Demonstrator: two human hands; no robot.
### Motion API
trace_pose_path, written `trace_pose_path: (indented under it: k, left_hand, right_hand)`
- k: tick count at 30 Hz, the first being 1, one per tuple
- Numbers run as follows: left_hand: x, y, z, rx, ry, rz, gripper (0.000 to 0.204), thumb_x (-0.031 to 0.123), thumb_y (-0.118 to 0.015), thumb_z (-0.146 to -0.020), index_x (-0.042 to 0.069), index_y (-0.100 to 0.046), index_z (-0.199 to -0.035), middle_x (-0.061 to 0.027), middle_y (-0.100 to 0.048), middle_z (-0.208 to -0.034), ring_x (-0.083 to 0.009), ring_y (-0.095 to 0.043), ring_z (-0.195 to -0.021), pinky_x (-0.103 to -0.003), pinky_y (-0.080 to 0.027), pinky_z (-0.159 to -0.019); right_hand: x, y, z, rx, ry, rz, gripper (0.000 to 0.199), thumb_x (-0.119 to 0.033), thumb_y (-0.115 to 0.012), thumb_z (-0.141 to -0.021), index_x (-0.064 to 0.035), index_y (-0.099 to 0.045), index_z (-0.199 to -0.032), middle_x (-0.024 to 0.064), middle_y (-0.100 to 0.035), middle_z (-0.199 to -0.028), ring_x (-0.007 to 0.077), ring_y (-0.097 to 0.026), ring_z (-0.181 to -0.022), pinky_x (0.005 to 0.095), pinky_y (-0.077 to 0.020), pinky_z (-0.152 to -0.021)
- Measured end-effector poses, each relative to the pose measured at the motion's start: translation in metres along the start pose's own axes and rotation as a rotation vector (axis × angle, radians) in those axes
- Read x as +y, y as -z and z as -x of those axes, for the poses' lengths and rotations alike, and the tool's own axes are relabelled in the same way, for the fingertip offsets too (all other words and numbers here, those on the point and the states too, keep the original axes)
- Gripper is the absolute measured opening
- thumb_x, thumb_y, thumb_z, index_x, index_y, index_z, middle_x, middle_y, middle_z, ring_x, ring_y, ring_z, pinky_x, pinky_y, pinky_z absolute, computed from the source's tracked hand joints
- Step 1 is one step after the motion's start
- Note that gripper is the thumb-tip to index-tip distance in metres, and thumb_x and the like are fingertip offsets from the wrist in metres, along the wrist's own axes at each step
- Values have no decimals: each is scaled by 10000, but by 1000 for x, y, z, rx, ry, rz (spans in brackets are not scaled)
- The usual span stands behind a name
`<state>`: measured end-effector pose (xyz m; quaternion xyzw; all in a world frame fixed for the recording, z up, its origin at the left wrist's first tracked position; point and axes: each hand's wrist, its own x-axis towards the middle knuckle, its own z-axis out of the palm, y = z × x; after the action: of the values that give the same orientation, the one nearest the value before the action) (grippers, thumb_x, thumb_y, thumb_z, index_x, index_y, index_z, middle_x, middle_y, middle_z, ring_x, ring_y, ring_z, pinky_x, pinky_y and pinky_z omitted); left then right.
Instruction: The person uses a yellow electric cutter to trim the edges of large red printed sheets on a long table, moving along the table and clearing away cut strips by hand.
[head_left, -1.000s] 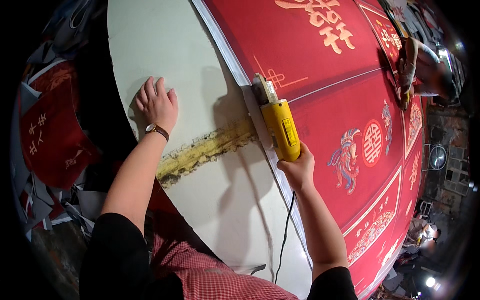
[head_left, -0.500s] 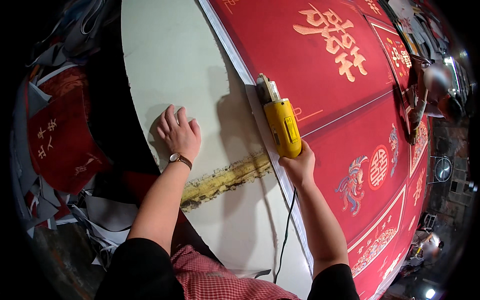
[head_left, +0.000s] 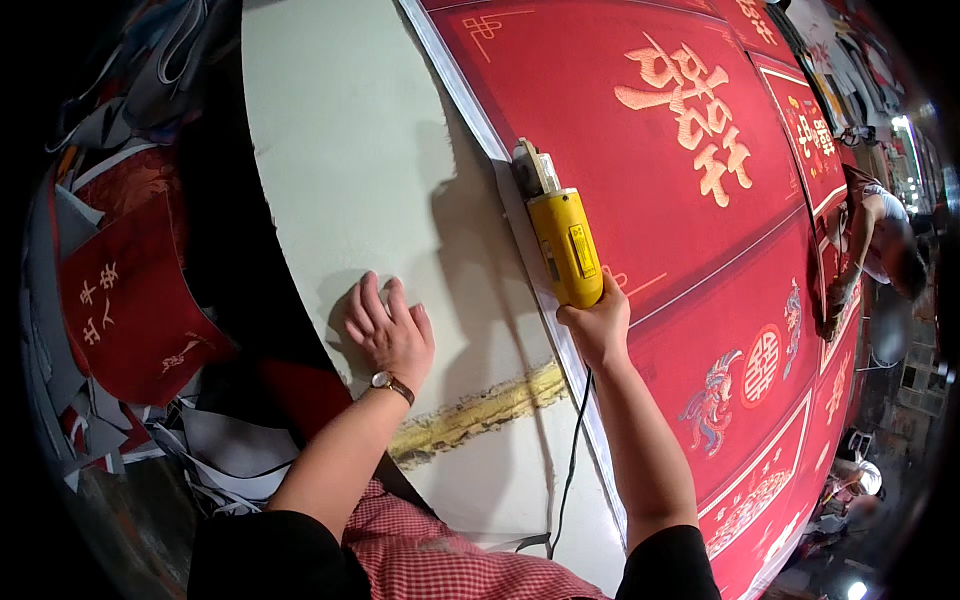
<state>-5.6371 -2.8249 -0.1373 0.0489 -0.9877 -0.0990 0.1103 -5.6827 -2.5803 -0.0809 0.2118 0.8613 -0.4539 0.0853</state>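
My right hand (head_left: 598,325) is wrapped around the rear end of a yellow corded electric cutter (head_left: 568,250). The cutter's metal head sits at the left edge of a large red printed mat sheet (head_left: 590,150), over its white border strip (head_left: 462,90). A dark cord (head_left: 568,470) runs from the cutter back toward my body. My left hand (head_left: 392,330), wearing a wristwatch (head_left: 382,379), lies palm down with fingers spread on the pale tabletop (head_left: 340,150), left of the cutter. Nothing is held in it.
Yellow worn tape (head_left: 480,412) crosses the tabletop near me. Offcuts (head_left: 230,440) and a red mat piece (head_left: 135,290) lie in a heap at the left, beyond a dark gap. Another person (head_left: 880,230) leans over the sheet's far right side.
The cutter has advanced along the sheet's edge, away from me, and my view has moved forward with it. My left hand stays flat at about the same tabletop spot.
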Motion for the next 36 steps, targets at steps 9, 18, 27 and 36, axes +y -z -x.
trace_pose_path:
  k: [9, 18, 27, 36]
  left_hand:
    - [-15, 24, -11, -206, -56, 316, 593, 154, -626, -760, 6, -372, -1275, -268, -272, -1397, -466, -278, -1258, -602, -208, -1011]
    - [-98, -19, -228, 89, -252, 176, 491, 143, -614, -802, 43, -428, -1245, -203, -362, -1366, -417, -339, -1241, -561, -233, -1041]
    - [-128, -51, -323, 94, -189, 7, 381, 221, -584, -848, 53, -487, -1176, -149, -448, -1296, -334, -392, -1216, -508, -258, -1043]
    - [-126, -49, -328, 73, -175, 27, 366, 193, -596, -807, 51, -503, -1132, -151, -449, -1286, -319, -391, -1221, -513, -217, -1067]
  right_hand:
    - [-54, -29, -46, 22, -71, 36, 546, -92, -693, -570, -7, -595, -1100, 150, -677, -966, 265, -653, -917, 335, -488, -839]
    - [-96, -53, -91, 3, -88, -27, 557, -84, -689, -578, -2, -588, -1119, 141, -679, -984, 244, -651, -936, 322, -485, -849]
    - [-129, -83, -136, 26, -49, -14, 556, -97, -685, -567, 4, -591, -1105, 164, -674, -959, 267, -653, -928, 337, -487, -844]
    - [-163, -107, -180, 22, -38, -32, 540, -88, -683, -568, 13, -595, -1090, 163, -672, -950, 267, -651, -911, 335, -484, -839]
